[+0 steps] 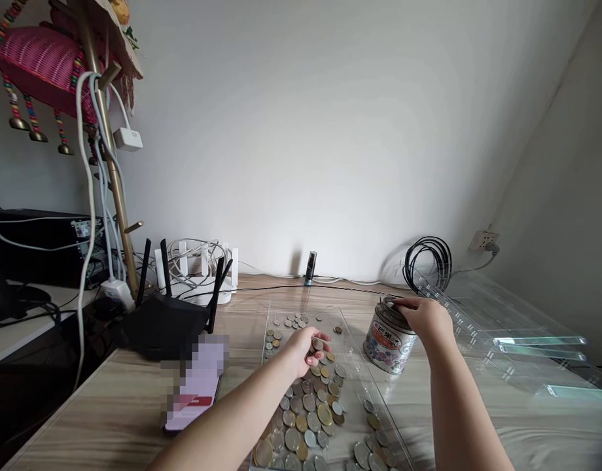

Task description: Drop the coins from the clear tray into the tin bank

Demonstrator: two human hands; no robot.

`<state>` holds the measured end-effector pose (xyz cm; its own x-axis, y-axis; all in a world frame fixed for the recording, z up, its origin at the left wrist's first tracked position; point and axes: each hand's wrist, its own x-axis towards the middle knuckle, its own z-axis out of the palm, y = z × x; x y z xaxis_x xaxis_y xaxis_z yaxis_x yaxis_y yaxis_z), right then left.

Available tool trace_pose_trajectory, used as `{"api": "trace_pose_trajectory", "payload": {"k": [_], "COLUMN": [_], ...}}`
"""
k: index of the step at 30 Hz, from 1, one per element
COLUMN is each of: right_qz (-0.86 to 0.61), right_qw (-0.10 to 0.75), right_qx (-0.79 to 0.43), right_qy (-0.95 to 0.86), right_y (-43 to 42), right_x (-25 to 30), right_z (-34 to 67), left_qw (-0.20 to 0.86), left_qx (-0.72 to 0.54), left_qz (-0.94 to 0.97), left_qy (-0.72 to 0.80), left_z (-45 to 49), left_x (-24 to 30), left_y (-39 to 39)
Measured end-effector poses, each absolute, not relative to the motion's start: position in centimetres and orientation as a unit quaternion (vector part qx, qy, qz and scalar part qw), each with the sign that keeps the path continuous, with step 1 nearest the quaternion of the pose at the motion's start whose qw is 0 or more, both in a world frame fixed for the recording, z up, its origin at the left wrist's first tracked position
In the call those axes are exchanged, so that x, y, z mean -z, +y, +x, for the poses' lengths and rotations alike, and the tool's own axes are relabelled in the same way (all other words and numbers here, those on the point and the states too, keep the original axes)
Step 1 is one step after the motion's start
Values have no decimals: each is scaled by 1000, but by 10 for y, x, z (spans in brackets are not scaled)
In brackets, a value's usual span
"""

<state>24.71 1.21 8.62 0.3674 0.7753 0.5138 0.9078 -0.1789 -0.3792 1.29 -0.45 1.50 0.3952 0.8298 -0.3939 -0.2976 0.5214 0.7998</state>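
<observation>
My left hand (305,348) is above a clear plastic tray (347,373) with its fingers closed on a silver coin (317,344). Many silver and gold-coloured coins (308,402) lie spread in the tray beneath it, and another cluster of coins (372,451) sits at the lower right. My right hand (425,319) is at the top of a round printed tin (388,343), its fingers bent over the rim. The tin stands upright on the wooden table. What those fingertips touch inside the opening is hidden.
Clear plastic panels (521,347) lie stacked at the right, near a coil of black cable (427,265). To the left are a black router (158,324), a white router (197,288) and a blurred phone (197,386). A small dark bottle (310,268) stands by the wall.
</observation>
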Motion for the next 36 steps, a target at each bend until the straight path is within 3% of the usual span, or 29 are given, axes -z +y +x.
{"api": "trace_pose_trajectory", "payload": {"k": [3, 6, 9, 12, 18, 23, 26, 30, 36], "right_qz": [-684, -600, -525, -498, -537, -651, -706, -752, -776], "right_qw": [434, 472, 307, 165, 180, 318, 318, 271, 270], "right_qx": [198, 109, -100, -177, -124, 111, 200, 142, 87], "right_qy": [-551, -636, -788, -833, -815, -681, -600, -584, -563], "right_y": [7, 0, -2, 1, 0, -5, 0, 19, 21], "right_x": [-86, -83, -69, -52, -55, -86, -91, -83, -81], "right_z": [230, 194, 155, 133, 135, 178, 219, 258, 259], "left_qw": [776, 772, 767, 771, 772, 772, 772, 769, 763], "left_qx": [-366, -381, -405, -411, -396, -375, -360, -350, -353], "left_qz": [312, 301, 290, 278, 289, 321, 330, 339, 344], "left_qy": [409, 409, 404, 399, 405, 401, 407, 414, 418], "left_z": [12, 12, 12, 13, 14, 12, 12, 11, 10], "left_x": [-17, -19, -19, -18, -16, -16, -18, -20, -20], "left_y": [-6, -6, -5, -4, -3, -4, -5, -6, -6]}}
